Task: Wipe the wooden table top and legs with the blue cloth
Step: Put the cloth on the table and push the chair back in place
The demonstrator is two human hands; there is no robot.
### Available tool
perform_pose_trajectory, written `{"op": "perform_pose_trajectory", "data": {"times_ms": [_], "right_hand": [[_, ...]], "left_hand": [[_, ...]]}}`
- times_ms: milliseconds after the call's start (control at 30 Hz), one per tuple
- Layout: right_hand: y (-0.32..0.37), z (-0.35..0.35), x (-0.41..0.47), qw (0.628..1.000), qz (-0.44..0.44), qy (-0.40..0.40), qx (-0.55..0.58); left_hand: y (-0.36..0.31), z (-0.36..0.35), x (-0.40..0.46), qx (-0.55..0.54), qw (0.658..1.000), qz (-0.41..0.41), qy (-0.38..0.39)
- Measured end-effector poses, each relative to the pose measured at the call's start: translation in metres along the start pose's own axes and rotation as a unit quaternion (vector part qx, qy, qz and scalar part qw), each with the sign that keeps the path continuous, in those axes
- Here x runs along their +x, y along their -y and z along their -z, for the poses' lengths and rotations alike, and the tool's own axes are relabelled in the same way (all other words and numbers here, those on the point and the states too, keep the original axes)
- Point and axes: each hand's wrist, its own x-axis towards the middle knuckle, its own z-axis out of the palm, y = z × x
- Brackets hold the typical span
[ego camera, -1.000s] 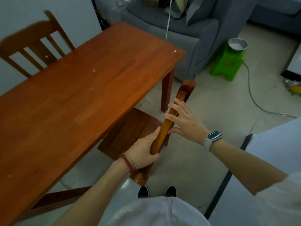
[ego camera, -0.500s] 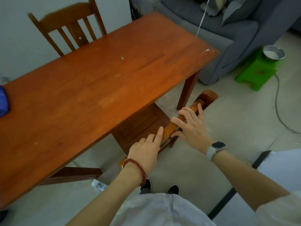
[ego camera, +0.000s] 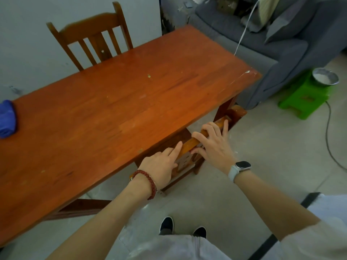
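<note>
The wooden table top (ego camera: 131, 102) fills the left and middle of the view, with crumbs and pale marks on it. One table leg (ego camera: 223, 107) shows under the right corner. The blue cloth (ego camera: 6, 119) lies bunched at the table's far left edge, away from both hands. My left hand (ego camera: 161, 166) touches the top rail of a wooden chair (ego camera: 189, 145) tucked under the table's near edge, index finger stretched along the rail. My right hand (ego camera: 212, 145) rests across the same rail, fingers spread.
A second wooden chair (ego camera: 97, 36) stands behind the table against the wall. A grey sofa (ego camera: 281, 53) sits at the back right. A green stool (ego camera: 304, 98) carries a metal bowl (ego camera: 325, 78). A cable (ego camera: 328, 139) runs over the floor at right.
The near chair has slid further under the table. My left hand has gone from gripping the rail to touching it with straight fingers. The blue cloth has come into view.
</note>
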Motion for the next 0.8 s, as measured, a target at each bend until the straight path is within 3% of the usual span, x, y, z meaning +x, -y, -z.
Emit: {"op": "perform_pose_trajectory", "data": {"times_ms": [300,533,700,800], "right_hand": [[-0.003,-0.004,0.012,0.999,0.015,0.03,0.01],[-0.002,-0.005,0.013,0.999,0.011,0.037,-0.012],[-0.002,-0.008,0.013,0.999,0.016,0.036,-0.034],[0.003,0.003,0.013,0.995,-0.005,0.096,-0.017]], "left_hand": [[0.006,0.002,0.009,-0.034,0.999,0.016,0.016],[0.007,0.006,0.012,0.02,0.999,0.001,0.042],[0.003,-0.003,0.016,0.045,0.999,0.012,0.009],[-0.003,-0.006,0.016,0.042,0.998,0.041,0.011]]}}
